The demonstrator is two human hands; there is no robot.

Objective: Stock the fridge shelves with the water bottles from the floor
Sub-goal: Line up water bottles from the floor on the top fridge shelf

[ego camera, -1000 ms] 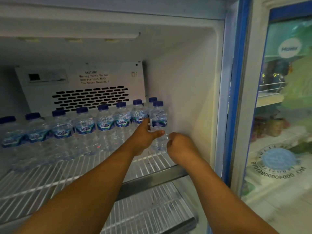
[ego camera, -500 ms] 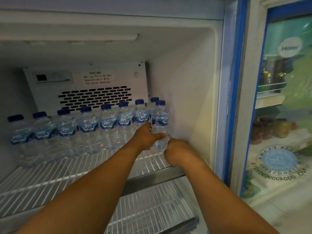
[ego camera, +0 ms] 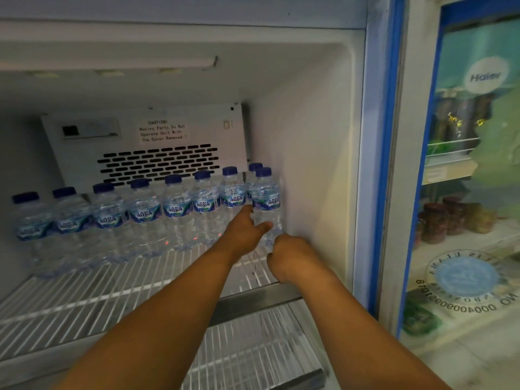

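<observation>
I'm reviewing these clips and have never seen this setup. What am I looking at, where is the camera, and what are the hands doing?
There is no machine: a person wears a camera on the head, looking down their arms into an open fridge. A row of water bottles stands along the back of a wire shelf. The left hand and the right hand are both on the front bottle, beside the right wall. How firmly either hand grips is unclear. The glass door stands open at right.

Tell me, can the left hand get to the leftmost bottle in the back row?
Probably yes: the wire shelf in front of the leftmost bottle is bare, though the left hand is on the rightmost bottle.
</observation>
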